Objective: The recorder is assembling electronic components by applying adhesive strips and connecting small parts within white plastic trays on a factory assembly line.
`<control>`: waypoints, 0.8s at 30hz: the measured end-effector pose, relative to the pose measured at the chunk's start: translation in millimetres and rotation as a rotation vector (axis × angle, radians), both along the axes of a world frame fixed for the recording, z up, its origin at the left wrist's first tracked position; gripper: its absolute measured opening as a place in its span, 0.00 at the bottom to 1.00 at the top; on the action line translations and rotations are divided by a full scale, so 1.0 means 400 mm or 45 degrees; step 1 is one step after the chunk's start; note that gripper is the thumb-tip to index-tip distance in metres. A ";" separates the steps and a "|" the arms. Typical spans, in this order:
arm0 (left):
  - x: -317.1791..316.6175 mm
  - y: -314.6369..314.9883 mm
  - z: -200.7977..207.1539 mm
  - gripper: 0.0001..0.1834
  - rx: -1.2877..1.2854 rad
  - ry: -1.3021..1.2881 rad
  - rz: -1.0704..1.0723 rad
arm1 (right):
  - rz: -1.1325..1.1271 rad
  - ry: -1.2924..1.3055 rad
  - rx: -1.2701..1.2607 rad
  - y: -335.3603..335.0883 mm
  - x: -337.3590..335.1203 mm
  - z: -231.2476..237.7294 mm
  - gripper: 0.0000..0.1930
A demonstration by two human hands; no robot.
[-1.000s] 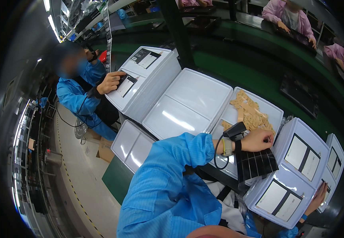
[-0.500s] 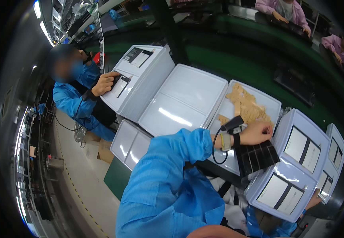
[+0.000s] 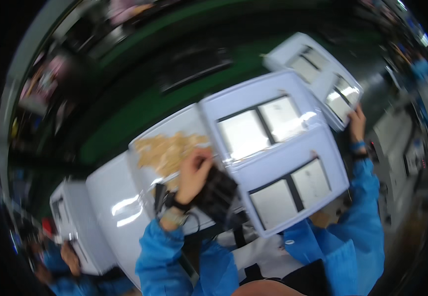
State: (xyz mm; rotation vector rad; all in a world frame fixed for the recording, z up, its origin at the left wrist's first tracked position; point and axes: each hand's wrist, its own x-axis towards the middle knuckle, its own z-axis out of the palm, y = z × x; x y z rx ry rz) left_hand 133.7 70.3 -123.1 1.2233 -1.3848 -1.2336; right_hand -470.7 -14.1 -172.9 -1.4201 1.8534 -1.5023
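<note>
My left hand (image 3: 194, 173), fingers curled together, is over a white tray (image 3: 142, 140) holding a heap of small tan pieces (image 3: 167, 150). Whatever its fingertips pinch is too blurred to make out. Beside that hand, a black gridded sheet (image 3: 219, 195) lies across the tray's near edge; whether the hand touches it I cannot tell. My right hand (image 3: 357, 122) grips the near edge of a white tray (image 3: 300, 42) at the far right, which carries flat pale panels with black strips. Between my hands sits a white tray stack (image 3: 340, 172) with two larger panels of the same kind (image 3: 275, 192).
More white trays (image 3: 108, 182) stand to the left, where a co-worker's hand (image 3: 70, 256) is at a tray stack (image 3: 93, 237). A dark flat panel (image 3: 194, 66) lies on the green surface (image 3: 110, 123) beyond. People in pink sleeves are at the upper left.
The view has swung to the right, so the trays appear further left and my right arm shows fully. My right hand stays at the far-right tray, my left over the tan pieces.
</note>
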 end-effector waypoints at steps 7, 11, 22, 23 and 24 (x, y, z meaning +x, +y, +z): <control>-0.023 -0.016 0.028 0.04 0.090 -0.023 -0.074 | 0.194 -0.459 -0.024 -0.072 -0.093 0.081 0.39; -0.015 -0.011 0.022 0.05 0.083 -0.008 -0.027 | 0.043 0.055 -0.065 -0.086 -0.007 0.055 0.31; -0.013 -0.015 0.022 0.05 0.042 0.061 -0.020 | 0.376 0.783 0.013 -0.033 0.095 0.148 0.40; -0.014 -0.010 0.025 0.05 0.064 0.059 -0.040 | 0.445 0.798 0.034 -0.082 0.084 0.149 0.40; -0.012 -0.016 0.028 0.04 0.075 0.063 -0.069 | 0.524 0.775 0.027 -0.145 0.074 0.151 0.42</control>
